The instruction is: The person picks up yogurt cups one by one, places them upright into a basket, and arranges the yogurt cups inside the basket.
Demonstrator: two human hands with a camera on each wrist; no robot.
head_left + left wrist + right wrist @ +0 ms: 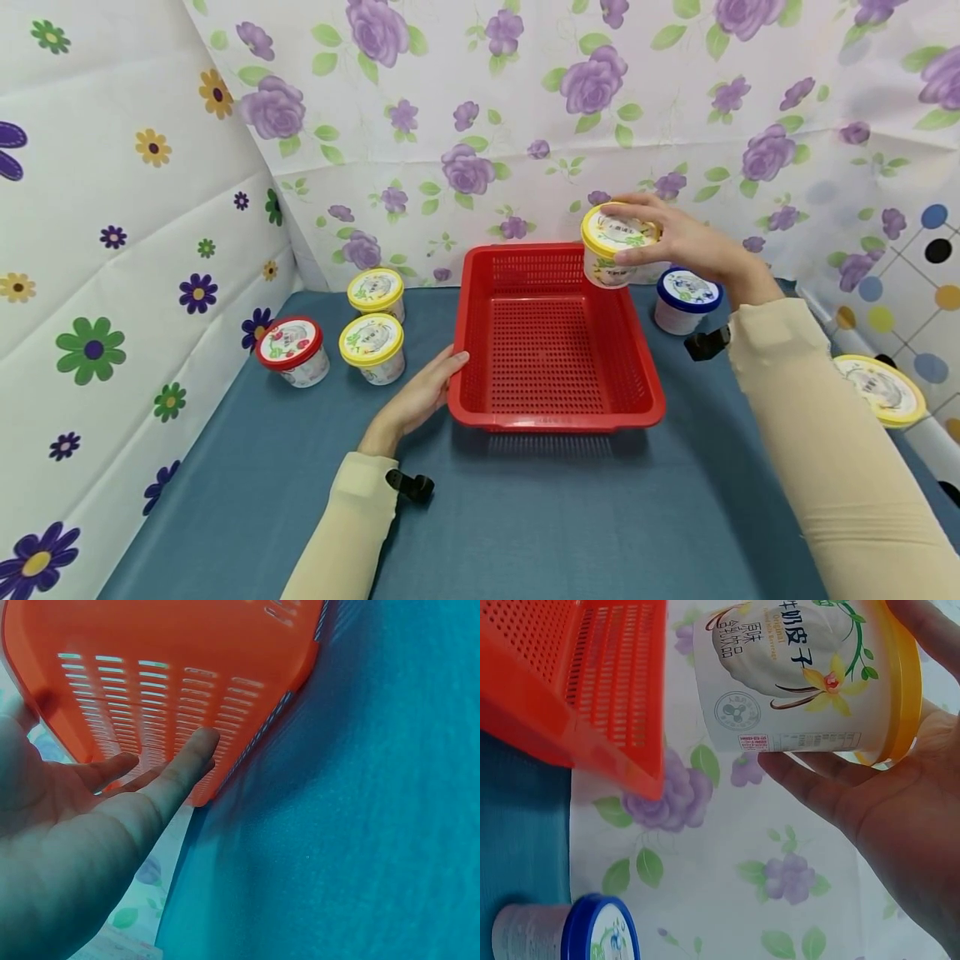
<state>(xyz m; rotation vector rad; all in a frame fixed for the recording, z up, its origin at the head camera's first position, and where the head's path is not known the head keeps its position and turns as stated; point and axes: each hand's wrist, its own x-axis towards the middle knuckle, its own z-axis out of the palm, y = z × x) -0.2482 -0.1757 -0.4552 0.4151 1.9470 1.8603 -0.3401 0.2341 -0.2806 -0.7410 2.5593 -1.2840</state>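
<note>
My right hand (686, 237) grips a yellow-lidded tub (604, 268) in the air over the back right corner of a red plastic basket (555, 421). In the right wrist view the tub's printed side (810, 690) shows a vanilla flower, with fingers around it near the lid. At the basket's left side, my left hand (416, 400) holds the rim, thumb on top. The left wrist view has its fingers lying along the slotted outer wall (172, 705). The basket's bare, perforated floor is visible.
Left of the basket stand two yellow-lidded tubs, a rear one (375, 289) and a nearer one (371, 342), beside a red-lidded tub (291, 346). On the right are a blue-lidded tub (686, 296) and another yellow-lidded tub (885, 392), partly behind my sleeve. Flowered sheets (420, 83) border the blue table (525, 525).
</note>
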